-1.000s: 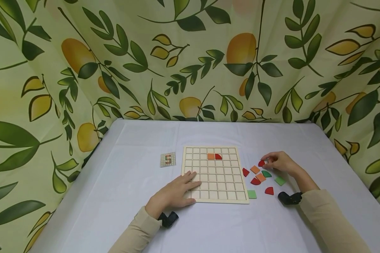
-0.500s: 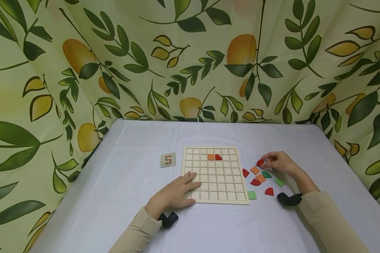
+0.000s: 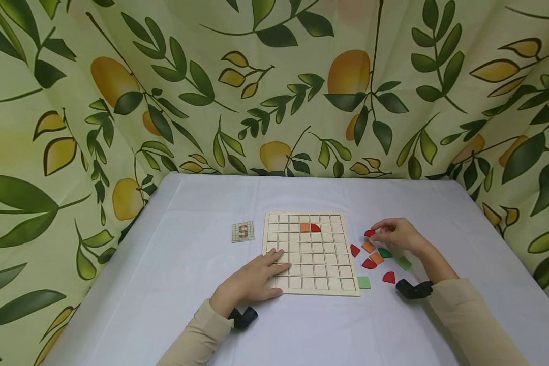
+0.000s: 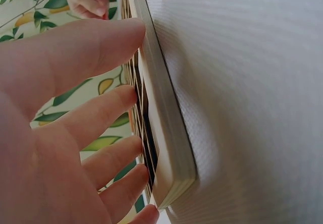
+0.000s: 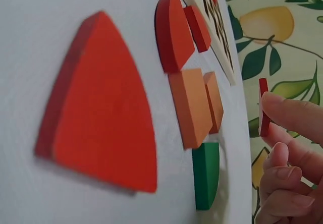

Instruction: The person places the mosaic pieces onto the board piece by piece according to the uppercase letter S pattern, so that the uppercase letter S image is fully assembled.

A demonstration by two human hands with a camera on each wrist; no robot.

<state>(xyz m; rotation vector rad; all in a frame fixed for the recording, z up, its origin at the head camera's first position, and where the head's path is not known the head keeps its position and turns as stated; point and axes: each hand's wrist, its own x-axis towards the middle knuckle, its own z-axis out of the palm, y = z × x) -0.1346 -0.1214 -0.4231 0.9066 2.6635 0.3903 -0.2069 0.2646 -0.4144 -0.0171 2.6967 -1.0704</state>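
Note:
My left hand [image 3: 255,277] rests with spread fingers on the lower left part of a wooden grid board [image 3: 320,256]. In the left wrist view its thumb [image 4: 116,35] lies against the board's edge [image 4: 169,148]. An orange square [image 3: 305,227] and a red quarter-circle tile [image 3: 315,227] sit side by side in the board's upper rows. Right of the board, my right hand [image 3: 402,235] pinches another red quarter-circle tile [image 5: 263,108] between thumb and fingers, raised off the table. Below it lie loose orange squares [image 3: 376,257], a dark green quarter-circle [image 3: 385,252] and red quarter-circles [image 3: 369,263].
A small pattern card [image 3: 243,231] lies left of the board. One light green square [image 3: 364,282] touches the board's lower right edge; another light green square [image 3: 403,263] lies under the right forearm's side. A patterned curtain [image 3: 274,101] surrounds the white table [image 3: 201,213].
My right hand has lifted the red quarter-circle tile and shifted slightly left toward the board with it. The left hand and the board stay put.

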